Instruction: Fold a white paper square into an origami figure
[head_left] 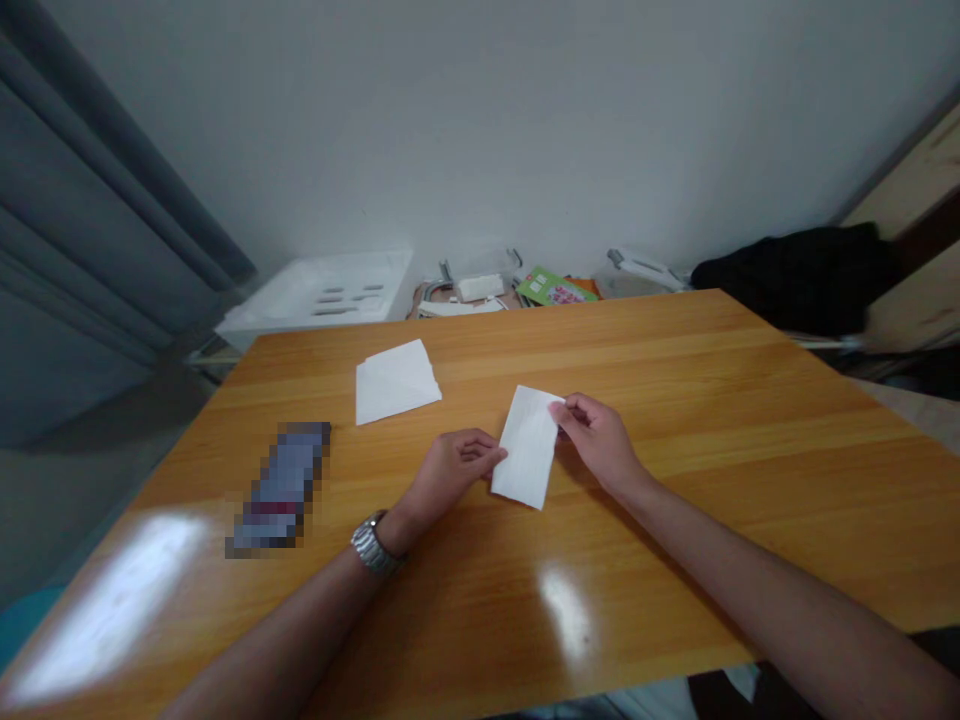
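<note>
A small white rectangular sheet of paper [527, 450], which looks folded, is held between my two hands a little above the table. My left hand [459, 462], with a metal watch [373, 545] at the wrist, pinches its left edge between thumb and fingers. My right hand [596, 438] grips the upper right corner, thumb on top and fingers behind. Farther back and to the left, more white paper [397, 382] with uneven edges lies flat on the table.
On the wooden table [712, 420], a pixelated phone-like object [281, 490] lies at the left. Beyond the far edge stand a white moulded tray [330, 290], a green booklet [551, 288] and assorted white items. Dark cloth [795, 275] is heaped at right; a grey curtain [90, 220] hangs left.
</note>
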